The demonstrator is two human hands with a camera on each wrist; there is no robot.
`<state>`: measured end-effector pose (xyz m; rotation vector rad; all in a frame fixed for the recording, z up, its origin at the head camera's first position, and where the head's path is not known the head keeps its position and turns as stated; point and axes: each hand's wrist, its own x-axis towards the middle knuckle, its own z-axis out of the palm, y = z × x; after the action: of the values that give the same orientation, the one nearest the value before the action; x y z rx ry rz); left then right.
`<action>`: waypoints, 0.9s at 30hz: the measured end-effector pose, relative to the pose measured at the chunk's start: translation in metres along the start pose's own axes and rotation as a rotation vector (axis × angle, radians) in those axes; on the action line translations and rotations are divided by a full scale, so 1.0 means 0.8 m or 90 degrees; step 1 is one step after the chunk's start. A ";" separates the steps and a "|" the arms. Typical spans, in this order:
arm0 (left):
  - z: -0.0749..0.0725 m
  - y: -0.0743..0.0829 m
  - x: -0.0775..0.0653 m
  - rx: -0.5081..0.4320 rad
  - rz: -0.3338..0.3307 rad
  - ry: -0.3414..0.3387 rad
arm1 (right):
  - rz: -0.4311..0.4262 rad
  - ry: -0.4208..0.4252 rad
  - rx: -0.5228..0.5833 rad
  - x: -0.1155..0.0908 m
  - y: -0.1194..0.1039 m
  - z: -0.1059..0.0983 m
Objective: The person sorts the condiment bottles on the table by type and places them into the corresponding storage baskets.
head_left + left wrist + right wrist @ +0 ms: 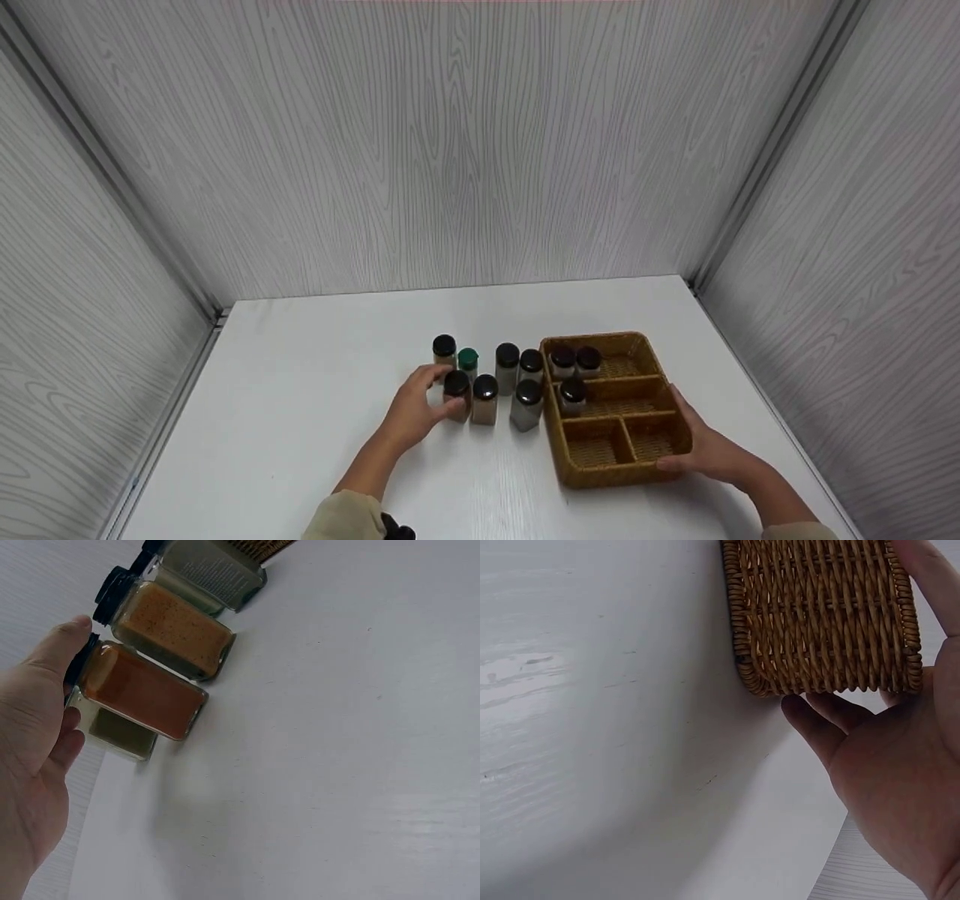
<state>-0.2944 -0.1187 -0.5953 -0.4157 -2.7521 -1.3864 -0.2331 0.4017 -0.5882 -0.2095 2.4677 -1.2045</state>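
My left hand (411, 409) is at a black-capped spice jar (457, 397) of reddish-brown powder, thumb in front and fingers behind its cap. In the left wrist view this red-brown jar (146, 694) stands beside a jar of speckled orange-tan seasoning (172, 626), with a greenish jar (124, 733) partly hidden behind. My right hand (709, 450) grips the near right corner of a divided wicker basket (600, 478), thumb on the front rim and fingers along the side. Close up, the woven basket wall (821, 622) shows above the right fingertips.
Several more jars stand between my left hand and the basket, including a green-capped one (468, 360) and a grey one (527, 409). Two dark-capped jars (562, 360) sit in the basket's back compartment; another jar (573, 397) is in the middle one. Wood-grain panels (465, 150) enclose the white table (300, 360).
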 end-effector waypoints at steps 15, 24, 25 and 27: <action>0.002 0.000 0.008 -0.074 -0.042 -0.037 | 0.010 0.005 0.016 0.000 0.007 0.005; -0.001 -0.002 0.014 -0.061 -0.041 -0.052 | -0.006 0.011 0.010 -0.001 0.004 0.006; -0.002 -0.002 0.015 -0.058 -0.039 -0.056 | -0.005 0.011 0.014 -0.001 0.004 0.006; -0.003 -0.002 0.016 -0.050 -0.036 -0.062 | -0.007 0.013 0.014 -0.001 0.005 0.006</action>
<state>-0.3078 -0.1188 -0.5932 -0.4227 -2.8145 -1.5307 -0.2307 0.4010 -0.5939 -0.2048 2.4724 -1.2440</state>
